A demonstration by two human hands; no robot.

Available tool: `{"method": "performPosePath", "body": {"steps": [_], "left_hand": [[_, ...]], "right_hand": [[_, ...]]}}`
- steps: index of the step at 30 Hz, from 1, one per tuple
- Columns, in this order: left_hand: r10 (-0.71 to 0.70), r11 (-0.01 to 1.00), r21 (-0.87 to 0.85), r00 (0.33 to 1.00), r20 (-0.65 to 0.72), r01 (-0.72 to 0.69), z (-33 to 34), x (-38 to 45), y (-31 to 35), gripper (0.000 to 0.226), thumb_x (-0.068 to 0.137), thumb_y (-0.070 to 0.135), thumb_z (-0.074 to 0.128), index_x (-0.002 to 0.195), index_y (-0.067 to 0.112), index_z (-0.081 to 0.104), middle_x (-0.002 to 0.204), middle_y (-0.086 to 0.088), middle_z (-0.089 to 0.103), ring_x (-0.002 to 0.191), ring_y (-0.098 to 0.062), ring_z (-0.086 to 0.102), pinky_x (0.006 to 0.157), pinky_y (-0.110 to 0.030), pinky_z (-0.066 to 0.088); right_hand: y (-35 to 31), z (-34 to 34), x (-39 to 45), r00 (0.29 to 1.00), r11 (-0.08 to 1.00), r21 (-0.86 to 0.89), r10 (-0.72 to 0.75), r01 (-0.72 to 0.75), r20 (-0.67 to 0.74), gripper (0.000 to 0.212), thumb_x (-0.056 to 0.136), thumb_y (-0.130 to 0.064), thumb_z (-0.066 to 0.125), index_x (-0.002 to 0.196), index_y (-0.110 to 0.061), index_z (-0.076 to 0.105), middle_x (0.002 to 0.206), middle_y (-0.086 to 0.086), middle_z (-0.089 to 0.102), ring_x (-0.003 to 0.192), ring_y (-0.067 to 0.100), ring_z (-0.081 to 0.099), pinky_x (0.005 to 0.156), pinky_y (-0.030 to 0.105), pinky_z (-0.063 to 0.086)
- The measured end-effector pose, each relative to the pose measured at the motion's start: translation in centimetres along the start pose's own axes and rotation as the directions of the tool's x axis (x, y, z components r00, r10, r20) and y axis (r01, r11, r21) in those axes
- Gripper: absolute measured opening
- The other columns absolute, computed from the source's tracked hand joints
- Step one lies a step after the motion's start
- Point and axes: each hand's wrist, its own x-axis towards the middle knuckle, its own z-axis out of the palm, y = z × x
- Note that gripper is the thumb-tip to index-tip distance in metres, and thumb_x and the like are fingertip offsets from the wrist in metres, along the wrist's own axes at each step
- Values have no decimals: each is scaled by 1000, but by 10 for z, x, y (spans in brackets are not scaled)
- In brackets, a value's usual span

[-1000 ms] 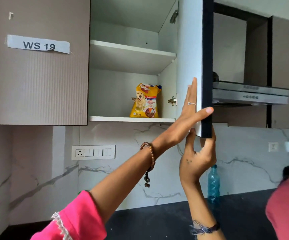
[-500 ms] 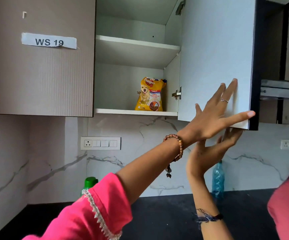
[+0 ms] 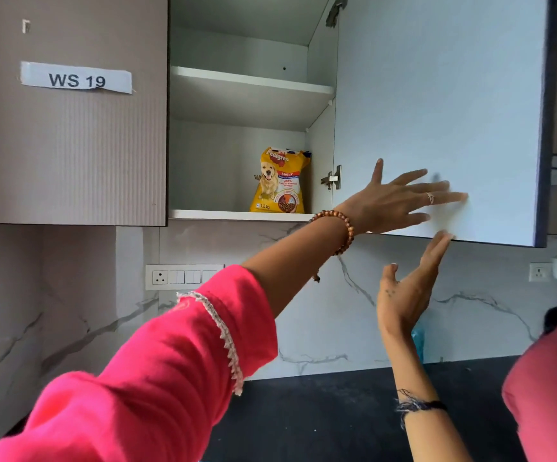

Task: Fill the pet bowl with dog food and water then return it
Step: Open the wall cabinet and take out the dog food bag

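Two open hands at the cupboard door, dog food not yet touched.

Head view: your left hand (image 3: 400, 198) lies flat with fingers spread against the inner face of the open cabinet door (image 3: 437, 95); your right hand (image 3: 410, 288) is open just under the door's bottom edge, fingertips near or touching it, holding nothing. The dog food bag (image 3: 280, 181) stands upright on the lower shelf (image 3: 223, 214), beside the hinge, well apart from both hands. Risks, as I judge them: the door may swing back onto your arm as you reach in, and a one-handed grab could tip the bag off the shelf onto the tabletop (image 3: 320, 411). No pet bowl is in view.
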Motion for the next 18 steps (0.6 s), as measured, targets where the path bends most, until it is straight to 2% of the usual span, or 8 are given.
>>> {"method": "performPosePath", "body": {"steps": [3,4,6,8,10,12,15,18], "left_hand": [[-41,996,83,999,-22,42,6,0,-8,57,98,36,33,147,38,4,158,11,9,146,-20,5,107,-70,3],[-58,993,97,998,-25,61,10,-2,-10,59,97,35,35,147,37,4,158,11,9,146,-19,6,107,-69,4],[-97,987,123,995,-25,100,18,-8,-10,57,97,32,36,147,36,10,157,8,15,145,-18,12,108,-68,6],[-129,982,137,991,-44,134,24,-18,-12,48,97,29,34,145,30,28,150,2,35,141,-16,27,110,-65,8],[-153,972,175,987,-47,159,29,-37,-20,38,98,26,32,131,21,49,130,-3,57,128,-18,47,111,-60,13],[-137,957,255,990,-37,142,34,-63,-36,33,97,24,34,113,13,60,106,-6,68,109,-24,60,109,-59,22],[-159,892,424,987,-27,156,49,-110,-72,22,87,23,48,82,14,68,75,-4,69,78,-24,67,94,-57,44],[-261,822,536,964,52,194,58,-155,-113,15,77,22,55,70,19,68,66,1,67,71,-19,67,83,-52,52]], "right_hand": [[6,-2,10,997,994,-74,-72,75,37,87,83,5,55,151,-12,3,157,-2,20,140,17,27,102,42,43],[5,-1,9,997,994,-83,-67,70,41,86,84,4,54,151,-14,4,157,-1,21,140,18,27,101,44,44],[0,1,2,998,998,-63,5,-1,57,82,84,3,54,151,-16,9,156,2,24,138,20,31,100,39,41],[-3,7,-8,996,998,-27,50,-48,79,73,84,2,54,148,-14,21,150,9,34,133,25,38,96,31,39],[-6,19,-21,986,1000,1,12,-13,165,59,85,1,56,139,-10,36,139,12,46,124,27,48,91,28,39],[-11,36,-35,954,998,42,-48,37,295,44,86,0,54,129,-10,46,130,9,55,117,25,54,89,27,41],[-24,70,-55,867,994,70,-110,87,486,32,88,-2,50,118,-11,55,121,4,60,109,19,58,85,22,42],[-41,108,-68,780,988,143,-133,57,611,27,86,-2,50,110,-10,59,113,4,64,102,18,60,83,26,44]]}}
